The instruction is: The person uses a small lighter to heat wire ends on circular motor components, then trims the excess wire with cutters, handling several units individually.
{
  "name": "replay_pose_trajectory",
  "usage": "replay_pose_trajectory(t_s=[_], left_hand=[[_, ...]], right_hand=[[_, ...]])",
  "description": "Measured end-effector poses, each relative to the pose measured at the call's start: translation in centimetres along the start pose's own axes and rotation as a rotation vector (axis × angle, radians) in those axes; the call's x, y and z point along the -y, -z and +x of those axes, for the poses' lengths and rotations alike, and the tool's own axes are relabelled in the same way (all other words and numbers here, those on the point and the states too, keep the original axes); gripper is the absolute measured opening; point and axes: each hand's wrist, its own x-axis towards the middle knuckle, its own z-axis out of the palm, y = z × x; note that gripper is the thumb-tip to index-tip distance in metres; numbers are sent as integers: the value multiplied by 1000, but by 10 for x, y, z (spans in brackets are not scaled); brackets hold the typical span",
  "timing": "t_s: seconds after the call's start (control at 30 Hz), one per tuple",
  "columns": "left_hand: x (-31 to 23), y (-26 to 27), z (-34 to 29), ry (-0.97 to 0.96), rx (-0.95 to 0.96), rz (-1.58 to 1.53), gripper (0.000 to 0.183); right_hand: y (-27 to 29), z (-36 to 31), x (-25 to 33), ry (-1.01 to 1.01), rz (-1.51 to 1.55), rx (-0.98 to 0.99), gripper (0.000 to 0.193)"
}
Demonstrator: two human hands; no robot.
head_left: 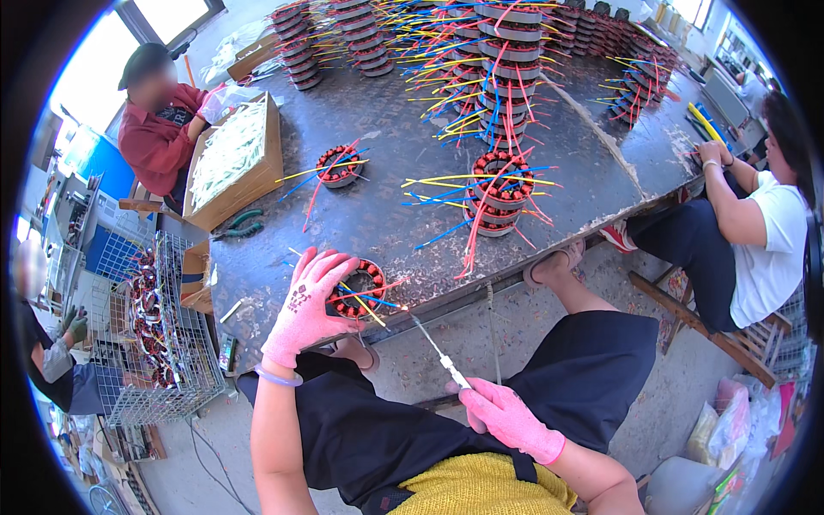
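In a pink glove, my left hand [311,299] grips a motor stator [367,280], a ring with red and black windings, at the table's near edge. Yellow, blue and red wire leads stick out of it, some toward me. My right hand [508,418], also gloved in pink, holds a slim white-handled tool [448,365] with a thin metal shaft. The shaft's tip is close to the end of a blue lead, where a small bright spot shows; contact cannot be made out. Beyond my left hand lies another stator [340,166]. Further right, several stators [496,206] are stacked.
Tall stator stacks [512,77] crowd the table's far side. Green-handled pliers [239,225] lie beside a carton [273,163] of pale strips. A wire basket [163,343] with stators stands left. Co-workers sit at far left [159,129] and right [755,223]; another person's gloved hand [77,326] shows left.
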Motion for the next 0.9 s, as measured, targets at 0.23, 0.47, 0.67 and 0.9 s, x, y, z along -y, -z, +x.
replay_pose_trajectory(t_s=[0.23, 0.47, 0.67, 0.9], left_hand=[[-1, -2, 0, -10, -30, 9, 92], [-3, 0, -1, 23, -6, 5, 94], [-2, -3, 0, 30, -8, 7, 94], [-3, -3, -1, 40, -9, 16, 95]], right_hand=[[0, 1, -1, 17, -16, -2, 38], [0, 0, 2, 9, -19, 4, 38], [2, 1, -1, 15, -26, -16, 38], [-1, 0, 4, 7, -29, -8, 36]])
